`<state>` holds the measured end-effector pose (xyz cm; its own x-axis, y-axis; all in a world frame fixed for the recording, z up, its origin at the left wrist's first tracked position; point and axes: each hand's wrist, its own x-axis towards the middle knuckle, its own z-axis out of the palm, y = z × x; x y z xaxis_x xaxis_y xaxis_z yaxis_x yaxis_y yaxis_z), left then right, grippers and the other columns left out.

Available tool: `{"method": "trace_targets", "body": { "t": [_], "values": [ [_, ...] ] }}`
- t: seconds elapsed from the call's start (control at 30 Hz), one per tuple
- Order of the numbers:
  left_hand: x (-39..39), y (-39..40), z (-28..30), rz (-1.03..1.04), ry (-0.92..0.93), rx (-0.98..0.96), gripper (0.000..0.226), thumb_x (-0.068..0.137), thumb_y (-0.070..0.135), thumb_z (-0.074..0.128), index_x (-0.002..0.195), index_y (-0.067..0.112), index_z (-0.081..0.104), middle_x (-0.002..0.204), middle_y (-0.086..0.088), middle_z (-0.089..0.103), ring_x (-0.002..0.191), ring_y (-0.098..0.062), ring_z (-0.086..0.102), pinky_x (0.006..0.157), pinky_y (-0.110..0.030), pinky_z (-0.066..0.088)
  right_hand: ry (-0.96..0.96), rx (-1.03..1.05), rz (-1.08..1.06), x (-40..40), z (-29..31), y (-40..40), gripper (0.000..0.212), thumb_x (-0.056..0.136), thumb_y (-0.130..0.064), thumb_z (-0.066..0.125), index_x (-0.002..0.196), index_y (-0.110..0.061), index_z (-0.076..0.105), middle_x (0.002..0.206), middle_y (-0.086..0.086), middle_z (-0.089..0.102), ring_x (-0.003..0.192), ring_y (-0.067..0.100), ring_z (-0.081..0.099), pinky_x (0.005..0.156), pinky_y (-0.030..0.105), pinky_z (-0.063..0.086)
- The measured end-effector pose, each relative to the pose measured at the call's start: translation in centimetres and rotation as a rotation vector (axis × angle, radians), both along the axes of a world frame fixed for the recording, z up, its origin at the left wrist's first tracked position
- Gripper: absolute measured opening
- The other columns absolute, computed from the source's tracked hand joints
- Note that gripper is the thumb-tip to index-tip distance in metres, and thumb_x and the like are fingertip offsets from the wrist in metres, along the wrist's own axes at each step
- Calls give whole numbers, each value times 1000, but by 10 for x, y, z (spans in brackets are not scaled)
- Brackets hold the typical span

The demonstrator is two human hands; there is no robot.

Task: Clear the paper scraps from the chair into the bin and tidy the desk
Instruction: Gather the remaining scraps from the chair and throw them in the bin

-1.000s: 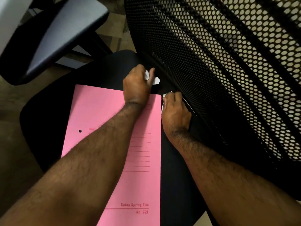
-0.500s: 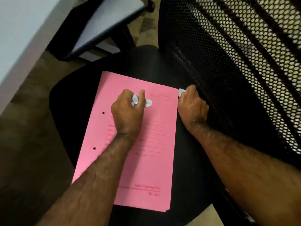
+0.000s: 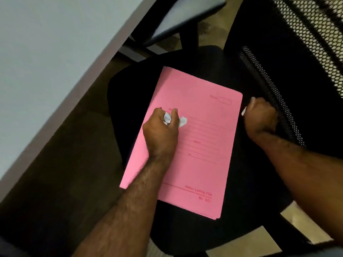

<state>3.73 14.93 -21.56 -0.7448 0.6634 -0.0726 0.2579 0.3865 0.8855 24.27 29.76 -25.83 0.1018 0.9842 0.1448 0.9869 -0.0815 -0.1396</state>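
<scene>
A pink file folder (image 3: pixel 196 145) lies flat on the black chair seat (image 3: pixel 133 89). My left hand (image 3: pixel 161 134) is over the folder, fist closed around crumpled white paper scraps (image 3: pixel 182 121) that poke out between the fingers. My right hand (image 3: pixel 261 117) is at the folder's right edge, beside the mesh chair back (image 3: pixel 289 62), closed on a small white paper scrap (image 3: pixel 244 111) whose tip shows at the knuckles. No bin is in view.
A pale grey desk top (image 3: pixel 46 62) fills the upper left, its edge running diagonally. A chair armrest (image 3: pixel 185 17) sits at the top. Brown floor (image 3: pixel 79 141) shows between desk and seat. Pale floor shows at the lower right.
Both hands have drawn back from the gap at the chair back, each holding scraps. My left hand moved down over the folder. The view has pulled back and the desk came into sight.
</scene>
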Motion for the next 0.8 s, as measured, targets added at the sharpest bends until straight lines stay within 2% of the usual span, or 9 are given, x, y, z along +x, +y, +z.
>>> {"method": "trace_targets", "body": {
  "t": [0.1, 0.23, 0.3, 0.37, 0.47, 0.6, 0.7, 0.77, 0.8],
  "values": [
    [-17, -28, 7, 93, 39, -7, 30, 88, 31, 66, 68, 14, 50, 58, 11, 53, 51, 1, 51, 46, -5, 37, 47, 33, -165, -5, 18, -1, 47, 100, -28, 31, 103, 11, 57, 103, 35, 63, 97, 49, 60, 78, 48, 48],
    [-39, -76, 13, 142, 65, -53, 29, 88, 33, 65, 69, 15, 51, 58, 15, 49, 46, 3, 46, 42, -4, 34, 107, 152, -52, -46, 49, -22, 52, 98, -33, 26, 100, 8, 57, 101, 33, 64, 92, 46, 60, 73, 43, 39],
    [-50, -105, 17, 186, 54, -50, 31, 88, 34, 64, 67, 16, 50, 57, 13, 49, 46, 2, 49, 40, -5, 32, 191, 185, 92, -82, 63, -47, 49, 98, -33, 29, 92, 6, 57, 93, 32, 64, 83, 44, 59, 64, 40, 26],
    [-59, -137, 20, 231, 40, -71, 31, 88, 36, 64, 67, 17, 52, 58, 11, 52, 47, 0, 51, 40, -8, 33, 297, 173, 281, -123, 74, -83, 44, 98, -29, 33, 85, 5, 56, 85, 31, 63, 77, 43, 57, 64, 40, 26],
    [-73, -189, 21, 300, -7, -159, 30, 88, 42, 62, 69, 19, 56, 62, 10, 58, 54, -1, 57, 40, -9, 37, 428, 83, 555, -180, 83, -151, 40, 99, -24, 37, 79, 4, 56, 76, 26, 61, 69, 38, 55, 63, 41, 32],
    [-92, -269, 8, 421, -109, -288, 26, 87, 40, 64, 72, 18, 59, 64, 8, 60, 60, -4, 62, 39, -9, 37, 484, -80, 822, -233, 78, -244, 34, 98, -21, 46, 73, 1, 54, 66, 18, 56, 61, 29, 54, 55, 36, 34],
    [-103, -338, -6, 524, -117, -376, 27, 85, 38, 66, 66, 26, 51, 63, 14, 55, 63, -3, 62, 38, -7, 34, 406, -238, 944, -260, 64, -313, 26, 93, -18, 54, 71, -4, 56, 66, 9, 52, 61, 27, 54, 56, 31, 37],
    [-107, -385, -14, 587, -42, -350, 24, 85, 38, 66, 70, 22, 55, 64, 16, 54, 59, 2, 55, 36, -7, 33, 311, -389, 1023, -274, 50, -362, 26, 94, -21, 53, 77, -3, 61, 71, 13, 59, 67, 30, 61, 59, 32, 44],
    [-108, -408, -19, 622, -15, -353, 22, 85, 38, 65, 75, 20, 59, 65, 13, 55, 58, 0, 54, 39, -7, 31, 282, -467, 1049, -280, 44, -387, 27, 95, -25, 52, 85, -3, 63, 76, 14, 62, 71, 28, 64, 62, 33, 49]
  ]
}}
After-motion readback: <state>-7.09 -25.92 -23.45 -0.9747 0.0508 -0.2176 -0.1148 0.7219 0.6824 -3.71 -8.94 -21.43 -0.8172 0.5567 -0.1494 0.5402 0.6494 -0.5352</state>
